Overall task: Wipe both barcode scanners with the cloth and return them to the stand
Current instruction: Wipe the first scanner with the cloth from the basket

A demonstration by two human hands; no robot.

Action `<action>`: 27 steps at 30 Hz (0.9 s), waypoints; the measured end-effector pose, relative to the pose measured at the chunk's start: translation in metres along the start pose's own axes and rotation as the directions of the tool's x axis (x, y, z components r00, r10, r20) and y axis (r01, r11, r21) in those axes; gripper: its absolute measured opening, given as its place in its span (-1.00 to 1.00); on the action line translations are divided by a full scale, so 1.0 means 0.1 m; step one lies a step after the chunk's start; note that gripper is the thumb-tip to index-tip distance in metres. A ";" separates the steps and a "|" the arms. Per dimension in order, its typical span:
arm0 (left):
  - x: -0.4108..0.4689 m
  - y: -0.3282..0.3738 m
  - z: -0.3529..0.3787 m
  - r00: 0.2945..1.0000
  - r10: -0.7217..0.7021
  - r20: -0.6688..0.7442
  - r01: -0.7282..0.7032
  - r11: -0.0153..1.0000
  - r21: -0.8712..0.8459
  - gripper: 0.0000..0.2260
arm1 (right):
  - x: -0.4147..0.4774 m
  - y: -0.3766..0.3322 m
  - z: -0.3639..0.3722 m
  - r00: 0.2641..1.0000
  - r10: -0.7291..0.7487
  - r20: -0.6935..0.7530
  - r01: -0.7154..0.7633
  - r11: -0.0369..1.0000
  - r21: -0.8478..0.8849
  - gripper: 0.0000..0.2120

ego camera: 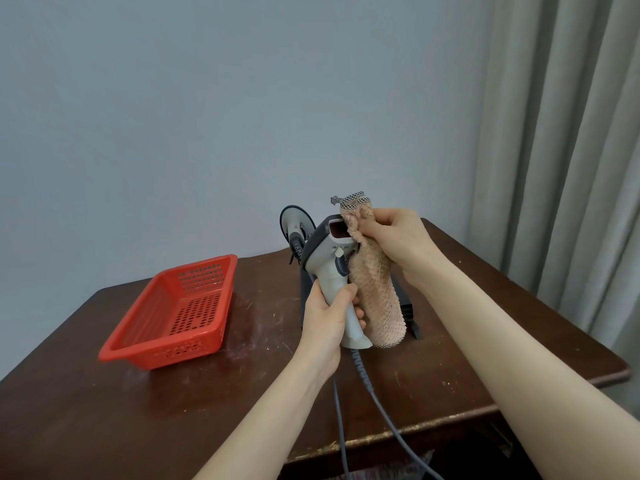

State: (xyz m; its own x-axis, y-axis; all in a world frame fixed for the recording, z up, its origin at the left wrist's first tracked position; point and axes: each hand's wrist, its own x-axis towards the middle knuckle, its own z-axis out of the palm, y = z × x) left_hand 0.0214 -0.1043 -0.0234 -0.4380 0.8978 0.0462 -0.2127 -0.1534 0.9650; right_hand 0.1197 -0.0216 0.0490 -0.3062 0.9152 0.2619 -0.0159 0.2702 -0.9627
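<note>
Two barcode scanners in view, one gripped and one parked behind it. Far left on the dark brown desk [86, 410]: a red perforated plastic basket [166, 306], slanting away toward the pale wall [207, 98], well apart from everything else. Further right, at the back of the desk, the second scanner [294, 223], dark head with a pale rim, perched high on the black stand [305, 296] and mostly hidden by the nearer one. In front of it, raised above the desk, the grey scanner [330, 268]: upright, dark cap on top, reddish scan window turned toward the cloth [375, 292], dark trigger under the head. Left hand [327, 317] clamped round its handle, thumb across the front, fingertips showing on its right side. From the handle's foot, a grey cable [362, 372] dropping past the near desk edge, another just beside it. Touching the scanner's right side, the peach fleecy cloth, hanging down to the level of the handle's foot, trimmed at the top with black-and-white checked tape. Right hand [394, 240] bunched round the cloth's upper part, pressing it against the rim of the scan window. Far right, a grey-beige pleated curtain [561, 150]. Any marking on the scanners too small to read.
</note>
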 end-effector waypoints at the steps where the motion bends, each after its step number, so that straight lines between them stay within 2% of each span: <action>1: 0.00 0.00 0.01 1.000 0.002 -0.002 -0.002 1.000 0.006 -0.93 | -0.02 -0.02 0.00 1.000 0.006 0.030 -0.007 0.999 0.046 -0.86; 3: 0.00 0.01 0.01 1.000 0.000 -0.005 0.000 1.000 0.012 -0.93 | -0.05 -0.05 0.01 0.997 0.015 0.078 -0.019 0.998 0.055 -0.84; 9: -0.01 0.00 0.02 1.000 -0.002 -0.009 0.002 1.000 0.020 -0.93 | -0.02 -0.05 0.02 0.994 0.074 0.082 -0.076 0.997 0.024 -0.86; 12: 0.00 -0.02 0.01 1.000 -0.004 -0.018 0.004 1.000 0.011 -0.94 | 0.01 -0.01 0.00 0.999 0.039 0.031 -0.039 0.999 -0.016 -0.88; 16: 0.00 -0.03 0.02 1.000 0.020 -0.023 -0.019 0.999 0.029 -0.92 | 0.06 0.06 -0.01 1.000 0.009 -0.024 -0.011 0.996 -0.092 -0.74; 22: 0.01 -0.01 0.03 0.998 0.046 -0.040 -0.043 0.996 0.073 -0.92 | 0.06 0.07 -0.04 0.992 -0.094 -0.083 0.075 0.976 -0.207 -0.82; 24: 0.01 0.01 0.03 0.999 0.025 -0.041 -0.023 0.998 0.052 -0.94 | 0.08 0.09 -0.08 0.987 -0.098 -0.129 0.066 0.971 -0.229 -0.80; 27: 0.01 0.05 0.01 0.999 -0.006 -0.041 0.005 1.000 -0.017 -0.96 | 0.08 0.20 -0.15 0.971 -0.075 -0.226 -0.020 0.921 -0.389 -0.85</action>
State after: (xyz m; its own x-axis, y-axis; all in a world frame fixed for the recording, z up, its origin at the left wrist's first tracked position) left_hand 0.0206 -0.1036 -0.0184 -0.4723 0.8809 0.0301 -0.2298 -0.1560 0.9607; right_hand 0.1312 -0.0041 0.0330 -0.0810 0.9363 0.3417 0.3616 0.3471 -0.8653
